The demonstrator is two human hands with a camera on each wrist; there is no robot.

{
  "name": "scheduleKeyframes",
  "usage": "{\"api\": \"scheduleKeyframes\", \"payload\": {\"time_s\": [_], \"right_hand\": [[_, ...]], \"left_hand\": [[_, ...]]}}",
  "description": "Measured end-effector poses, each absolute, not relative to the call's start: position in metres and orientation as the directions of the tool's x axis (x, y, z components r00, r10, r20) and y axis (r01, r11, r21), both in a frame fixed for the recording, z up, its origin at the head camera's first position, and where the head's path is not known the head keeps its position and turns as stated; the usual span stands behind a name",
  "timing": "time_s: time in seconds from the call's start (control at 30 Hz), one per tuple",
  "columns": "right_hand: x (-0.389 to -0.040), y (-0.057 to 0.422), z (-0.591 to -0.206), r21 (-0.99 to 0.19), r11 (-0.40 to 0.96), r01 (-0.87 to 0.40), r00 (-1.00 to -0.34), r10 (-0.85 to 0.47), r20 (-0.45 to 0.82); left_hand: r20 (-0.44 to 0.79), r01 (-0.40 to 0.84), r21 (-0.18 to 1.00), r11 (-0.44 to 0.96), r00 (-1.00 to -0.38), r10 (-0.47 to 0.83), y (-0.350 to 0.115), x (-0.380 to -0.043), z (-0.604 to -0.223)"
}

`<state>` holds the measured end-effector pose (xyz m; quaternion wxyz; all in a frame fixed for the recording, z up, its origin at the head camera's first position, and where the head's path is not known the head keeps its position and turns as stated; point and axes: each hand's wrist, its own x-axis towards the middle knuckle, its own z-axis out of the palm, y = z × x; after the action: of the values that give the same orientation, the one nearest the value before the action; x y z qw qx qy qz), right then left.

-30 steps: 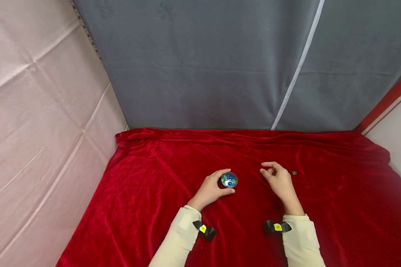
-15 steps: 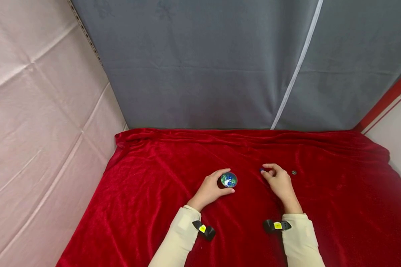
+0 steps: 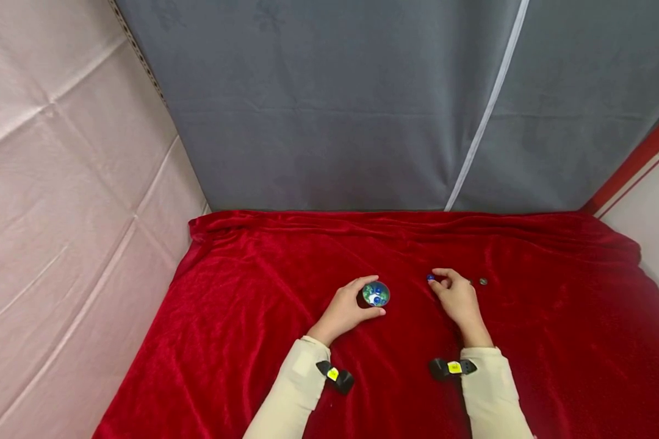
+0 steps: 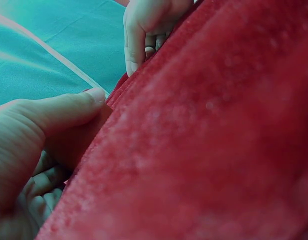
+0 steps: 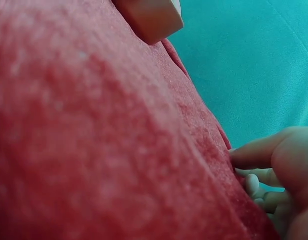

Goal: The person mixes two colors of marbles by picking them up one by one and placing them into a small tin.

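In the head view, my left hand [image 3: 345, 311] curls its thumb and fingers around a small round cup [image 3: 367, 301]. Several blue and green marbles [image 3: 378, 299] show inside it. The cup's tan outer side [image 4: 76, 142] sits between thumb and fingers in the left wrist view. To the right, my right hand [image 3: 461, 303] pinches a blue marble [image 3: 430, 277] at the tips of thumb and index finger, low over the cloth. In the right wrist view the right hand's fingers [image 5: 258, 152] hide the marble.
A greenish marble [image 3: 483, 281] lies on the red velvet cloth [image 3: 285, 262], right of my right hand; a smaller dark one [image 3: 470, 281] peeks out beside the knuckles. A grey curtain [image 3: 318, 122] rises at the back, a pale quilted wall [image 3: 77, 183] at the left.
A blue marble has come into view at my right fingertips. The right hand has shifted slightly, and a dark marble now shows beside its knuckles. The left hand and cup stay put.
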<state>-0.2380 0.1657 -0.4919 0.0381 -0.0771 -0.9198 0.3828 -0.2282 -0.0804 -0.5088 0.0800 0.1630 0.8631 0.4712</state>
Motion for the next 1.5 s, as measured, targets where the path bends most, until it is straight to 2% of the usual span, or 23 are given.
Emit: {"api": "scheduleKeyframes", "payload": {"time_s": [0.87, 1.5], "right_hand": [[-0.2377, 0.1629, -0.4920, -0.631, 0.755, 0.180, -0.976, 0.217, -0.020], [-0.2350, 0.1571, -0.4876, -0.717, 0.689, 0.104, -0.971, 0.225, 0.076]], "left_hand": [[0.035, 0.222, 0.838, 0.499, -0.934, 0.357, -0.0787, -0.2297, -0.5116], [0.031, 0.220, 0.838, 0.499, -0.933, 0.359, -0.0804, -0.2285, -0.5112]]}}
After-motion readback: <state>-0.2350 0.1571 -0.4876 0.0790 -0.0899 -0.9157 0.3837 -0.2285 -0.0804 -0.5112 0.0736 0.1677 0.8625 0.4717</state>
